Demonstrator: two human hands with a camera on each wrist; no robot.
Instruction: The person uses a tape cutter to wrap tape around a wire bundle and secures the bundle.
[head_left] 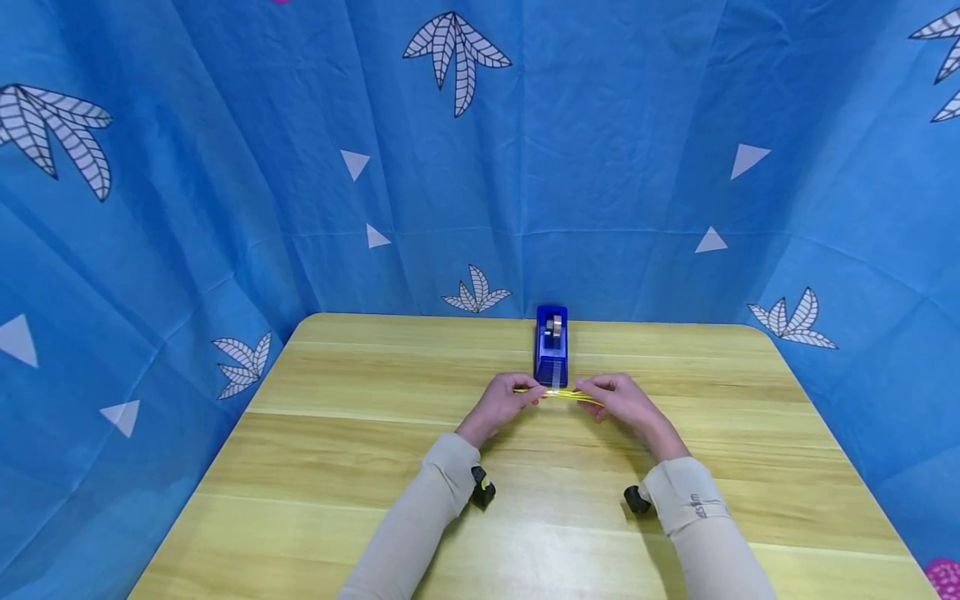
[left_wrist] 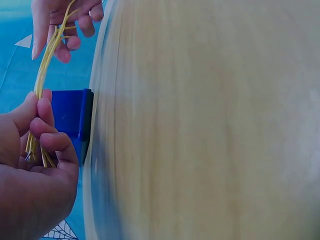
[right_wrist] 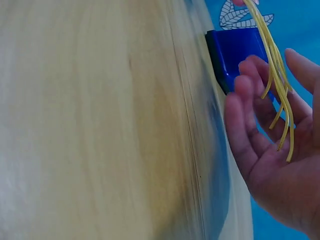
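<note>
A bundle of thin yellow wires [head_left: 567, 395] stretches between the two hands near the back of the table. My left hand [head_left: 504, 404] pinches it between thumb and fingers; short wire ends poke out below that grip in the left wrist view. My right hand [head_left: 621, 403] is around the other end, thumb apart from the loosely bent fingers, and the loose wire ends [right_wrist: 285, 120] fan out over its palm. Just behind the bundle stands a blue tape dispenser [head_left: 551, 337]. From its front, a strip of clear tape [head_left: 556, 377] reaches down to the wires.
The light wooden table [head_left: 315, 467] has rounded back corners. A blue curtain [head_left: 600, 167] with white leaf and triangle prints hangs behind it and on both sides. Small black devices sit at the left cuff [head_left: 482, 487] and right cuff [head_left: 637, 500].
</note>
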